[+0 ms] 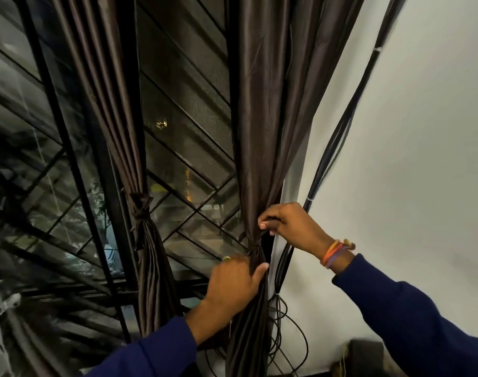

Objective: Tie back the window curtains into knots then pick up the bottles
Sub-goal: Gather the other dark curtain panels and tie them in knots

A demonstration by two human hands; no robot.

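Two dark brown curtains hang before a barred window. The left curtain [144, 240] is tied in a knot [141, 206] at mid height. The right curtain [262, 131] is gathered into a tight bunch [255, 247] between my hands. My left hand [232, 281] grips the cloth just below that bunch, thumb pressed on the fabric. My right hand [289, 224], with coloured bands on its wrist, pinches the curtain just above it. No bottles are in view.
A black window grille [183, 164] with a mesh screen stands behind the curtains. Black cables [333, 148] run down the white wall [409, 131] at the right and loop near the floor [289, 333]. A dark object [365, 355] sits at the bottom right.
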